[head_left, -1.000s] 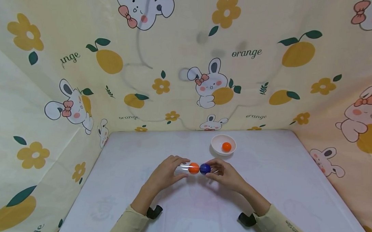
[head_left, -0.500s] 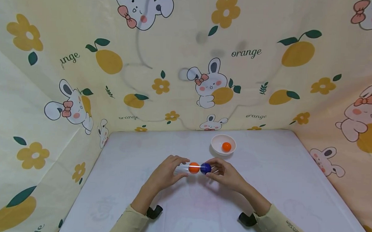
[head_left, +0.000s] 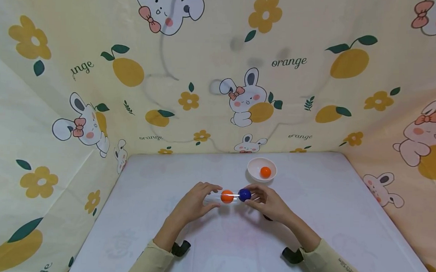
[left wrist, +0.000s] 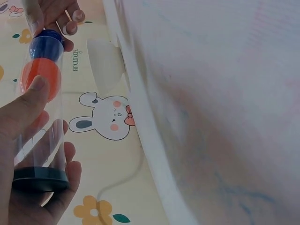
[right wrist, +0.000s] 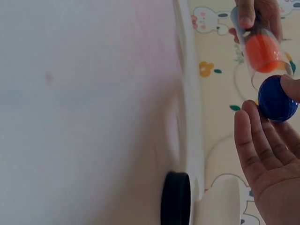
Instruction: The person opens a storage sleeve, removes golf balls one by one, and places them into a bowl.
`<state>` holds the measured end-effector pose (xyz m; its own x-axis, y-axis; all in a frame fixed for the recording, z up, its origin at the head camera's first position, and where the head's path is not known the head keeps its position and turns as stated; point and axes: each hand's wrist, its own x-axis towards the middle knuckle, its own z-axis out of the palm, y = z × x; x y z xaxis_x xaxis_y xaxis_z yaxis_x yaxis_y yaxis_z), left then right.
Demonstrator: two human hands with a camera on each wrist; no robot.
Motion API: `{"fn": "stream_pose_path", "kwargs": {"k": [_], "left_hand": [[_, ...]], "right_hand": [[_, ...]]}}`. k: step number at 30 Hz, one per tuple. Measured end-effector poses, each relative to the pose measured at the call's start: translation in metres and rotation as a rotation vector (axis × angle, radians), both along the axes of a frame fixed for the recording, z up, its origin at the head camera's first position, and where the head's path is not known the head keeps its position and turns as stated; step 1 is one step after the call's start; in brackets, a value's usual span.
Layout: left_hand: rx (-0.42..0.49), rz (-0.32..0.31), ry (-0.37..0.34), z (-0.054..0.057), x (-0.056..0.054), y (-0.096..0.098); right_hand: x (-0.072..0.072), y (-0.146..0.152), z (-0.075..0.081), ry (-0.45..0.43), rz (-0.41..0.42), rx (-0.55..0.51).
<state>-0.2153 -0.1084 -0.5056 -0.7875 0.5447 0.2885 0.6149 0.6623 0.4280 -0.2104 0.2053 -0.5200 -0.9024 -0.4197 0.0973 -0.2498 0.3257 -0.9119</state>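
Note:
My left hand grips a clear tube with a black base, held level above the table in the head view. An orange ball sits inside the tube. My right hand pinches a dark blue ball between thumb and fingers at the tube's right end. In the right wrist view the blue ball is at the tube's open mouth, mostly or wholly outside; the left wrist view shows its lower part behind the clear wall. A gap separates the two balls.
A white bowl with another orange ball stands behind my hands. A black round cap lies on the table, partly hidden by my right hand in the head view. Patterned cloth walls border the table.
My right hand has drawn the blue ball right and slightly up, away from the orange ball, widening the gap. The left hand and tube stay nearly still. Part of the black cap now shows.

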Motion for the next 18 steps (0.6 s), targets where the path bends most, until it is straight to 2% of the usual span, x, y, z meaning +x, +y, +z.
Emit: {"fn": "stream_pose_path", "kwargs": {"k": [9, 18], "left_hand": [[-0.001, 0.003, 0.001, 0.0, 0.001, 0.0], [0.002, -0.001, 0.0, 0.001, 0.002, 0.002]], "right_hand": [[-0.011, 0.013, 0.009, 0.043, -0.076, 0.014], [-0.025, 0.028, 0.015, 0.091, -0.179, 0.098]]}}
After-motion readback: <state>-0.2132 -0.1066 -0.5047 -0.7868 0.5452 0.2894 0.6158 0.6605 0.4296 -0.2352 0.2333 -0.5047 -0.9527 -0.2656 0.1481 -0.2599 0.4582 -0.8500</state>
